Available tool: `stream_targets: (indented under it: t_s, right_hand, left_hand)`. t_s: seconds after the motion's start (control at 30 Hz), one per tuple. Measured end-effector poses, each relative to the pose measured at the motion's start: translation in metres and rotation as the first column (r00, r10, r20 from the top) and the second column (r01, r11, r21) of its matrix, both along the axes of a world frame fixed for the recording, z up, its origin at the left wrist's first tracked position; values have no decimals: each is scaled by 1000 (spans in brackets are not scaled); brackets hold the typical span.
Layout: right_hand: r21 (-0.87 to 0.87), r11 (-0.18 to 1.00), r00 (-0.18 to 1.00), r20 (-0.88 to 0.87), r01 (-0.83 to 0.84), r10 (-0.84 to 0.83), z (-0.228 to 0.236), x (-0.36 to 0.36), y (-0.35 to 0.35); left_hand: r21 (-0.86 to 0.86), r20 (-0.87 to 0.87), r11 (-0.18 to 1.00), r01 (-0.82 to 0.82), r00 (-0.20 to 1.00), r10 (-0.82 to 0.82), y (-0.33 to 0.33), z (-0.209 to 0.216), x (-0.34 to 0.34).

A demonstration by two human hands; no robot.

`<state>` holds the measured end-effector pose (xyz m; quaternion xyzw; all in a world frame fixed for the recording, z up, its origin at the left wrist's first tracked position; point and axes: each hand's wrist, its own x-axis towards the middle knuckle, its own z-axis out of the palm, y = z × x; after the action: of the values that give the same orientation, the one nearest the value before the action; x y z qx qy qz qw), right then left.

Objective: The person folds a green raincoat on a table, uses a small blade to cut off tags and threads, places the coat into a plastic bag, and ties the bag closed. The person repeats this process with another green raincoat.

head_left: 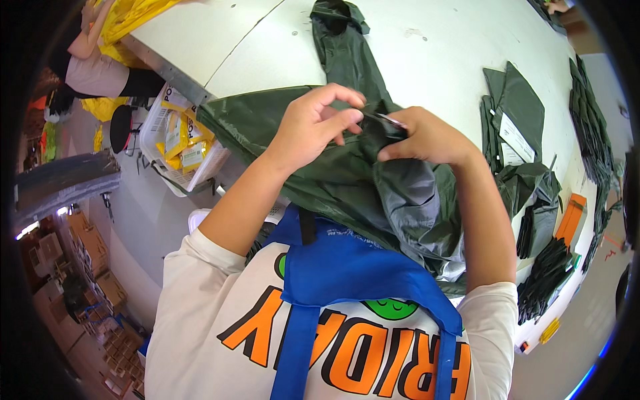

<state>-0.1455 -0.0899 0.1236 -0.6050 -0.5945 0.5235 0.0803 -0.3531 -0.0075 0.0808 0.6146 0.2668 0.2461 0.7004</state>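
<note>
A dark green coated-fabric garment [313, 167] with a grey inner side lies across the near table edge and against my body. One sleeve [350, 57] stretches away from me over the table. My right hand [427, 137] is closed on a bunched part of the garment, and a small shiny dark thing shows by its fingers, too hidden to name. Close beside it, my left hand [320, 123] pinches thumb and forefinger together at the fabric's edge. Whatever lies between those fingertips is too small to make out.
Folded dark green pieces [520, 107] with a white label lie on the white table [433, 40] to the right. Beyond them are dark stacks and an orange strip [571, 220]. A white bin [150, 133] of yellow packets stands left. Another person [100, 70] works at far left.
</note>
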Motion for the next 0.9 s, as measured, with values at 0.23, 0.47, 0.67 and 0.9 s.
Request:
stream_targets:
  t_s: [0.23,0.47,0.67,0.9]
  right_hand:
    - [130,550,565,-184,825,-804,7,93,-54]
    - [855,-120,279,-294,505,-914,106,525,-337]
    - [463,-336,178,-765,820,-620,139,414,-259]
    - [89,850,823,-321,519,-469,48,4,-72]
  left_hand:
    - [710,-554,700,77,675,487,-6,-78,-130]
    - [426,-513,857,-289,703,492,7,-141,-146]
    - [488,-582,836,-251,620,526,18,-123,-118]
    - [111,117,982,-155,983,142,71,-50,-55]
